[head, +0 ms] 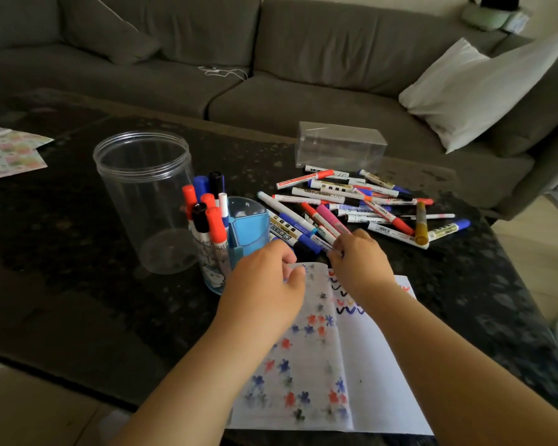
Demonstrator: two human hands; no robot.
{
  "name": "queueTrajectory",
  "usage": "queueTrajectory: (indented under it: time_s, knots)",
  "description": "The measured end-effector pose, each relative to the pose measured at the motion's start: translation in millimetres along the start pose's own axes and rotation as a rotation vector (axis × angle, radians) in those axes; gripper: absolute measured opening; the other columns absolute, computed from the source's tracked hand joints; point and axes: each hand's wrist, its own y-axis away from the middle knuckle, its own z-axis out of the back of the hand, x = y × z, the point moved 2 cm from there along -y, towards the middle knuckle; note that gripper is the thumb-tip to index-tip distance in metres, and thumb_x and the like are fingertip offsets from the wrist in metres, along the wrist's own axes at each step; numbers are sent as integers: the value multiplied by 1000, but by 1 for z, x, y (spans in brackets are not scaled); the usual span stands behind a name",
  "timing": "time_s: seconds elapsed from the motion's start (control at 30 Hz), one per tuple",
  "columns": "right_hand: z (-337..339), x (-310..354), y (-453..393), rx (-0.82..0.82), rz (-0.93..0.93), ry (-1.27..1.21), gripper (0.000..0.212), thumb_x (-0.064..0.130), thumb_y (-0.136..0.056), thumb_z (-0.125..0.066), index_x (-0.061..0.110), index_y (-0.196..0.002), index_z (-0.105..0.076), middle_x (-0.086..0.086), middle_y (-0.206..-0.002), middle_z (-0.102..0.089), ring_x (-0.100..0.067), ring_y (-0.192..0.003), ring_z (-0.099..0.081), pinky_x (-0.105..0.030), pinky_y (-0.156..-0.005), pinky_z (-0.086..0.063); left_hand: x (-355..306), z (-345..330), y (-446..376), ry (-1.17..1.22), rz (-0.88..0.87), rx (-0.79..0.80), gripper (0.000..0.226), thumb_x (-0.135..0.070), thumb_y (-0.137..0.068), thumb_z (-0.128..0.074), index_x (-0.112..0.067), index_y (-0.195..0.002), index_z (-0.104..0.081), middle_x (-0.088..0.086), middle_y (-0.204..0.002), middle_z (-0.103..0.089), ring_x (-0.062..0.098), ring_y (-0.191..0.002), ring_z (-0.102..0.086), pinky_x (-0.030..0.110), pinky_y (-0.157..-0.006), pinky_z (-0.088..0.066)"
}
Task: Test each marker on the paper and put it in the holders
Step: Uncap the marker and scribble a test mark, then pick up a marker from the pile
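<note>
A white paper (pixel 377 365) covered in red, blue and black test marks lies at the table's near edge. My left hand (pixel 264 284) rests on its top left corner with fingers curled. My right hand (pixel 358 255) pinches a marker (pixel 324 241) at the near end of the loose marker pile (pixel 361 204). A blue holder (pixel 245 226) left of the pile holds several red, blue and black capped markers (pixel 207 210). A tall clear jar (pixel 145 194) stands beside it with nothing in it.
A clear plastic box (pixel 340 146) sits behind the pile. Patterned sheets (pixel 7 152) lie at the far left of the dark stone table (pixel 78 300). A grey sofa (pixel 271 59) with a white pillow (pixel 480 88) runs behind.
</note>
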Motion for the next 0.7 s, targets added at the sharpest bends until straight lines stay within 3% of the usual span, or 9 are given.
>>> queueTrajectory:
  time_s: [0.17,0.37,0.43,0.5,0.6,0.7]
  knots:
    - [-5,2,-7,36,35,203,35,39,-94,-50,17,-121,-56,-7,-120,-51,-26,-112,-46,-36,-90,-44,-1,-5,-3,-5,-3,5,7,-26,-89,-55,-23,-95,-58,-7,-87,-63,10,-78,-55,28,-73,-48]
    - [22,-14,14,-12,-10,148,31,37,-96,-49,13,-111,-62,-3,-99,-51,-21,-93,-53,-32,-77,-48,-2,-8,-1,27,7,43,4,-27,-90,-54,-26,-90,-57,-10,-86,-61,5,-76,-54,20,-65,-43]
    - [37,-23,32,37,-61,-11,28,35,-95,-50,15,-109,-63,-1,-93,-55,-16,-78,-57,-24,-63,-47,-2,-15,-1,93,49,105,6,-27,-90,-54,-26,-89,-59,-10,-86,-62,3,-78,-56,15,-65,-42]
    - [47,-32,56,143,-138,-301,21,35,-95,-52,21,-102,-65,0,-86,-60,-11,-65,-56,-18,-53,-42,-3,-22,-1,199,114,158,11,-28,-91,-52,-27,-86,-62,-9,-89,-65,8,-85,-62,24,-76,-50]
    - [54,-45,95,299,-252,-675,25,38,-94,-53,27,-80,-71,-1,-80,-64,-14,-69,-49,-25,-64,-42,-8,-32,0,503,284,172,19,-32,-95,-47,-28,-83,-61,-8,-94,-68,13,-91,-64,40,-89,-51]
    - [52,-53,124,465,-287,-941,27,33,-92,-55,27,-79,-78,7,-70,-63,-12,-72,-47,-25,-72,-42,-27,-41,6,951,480,274,22,-32,-98,-42,-21,-98,-61,-2,-99,-71,17,-93,-66,35,-79,-52]
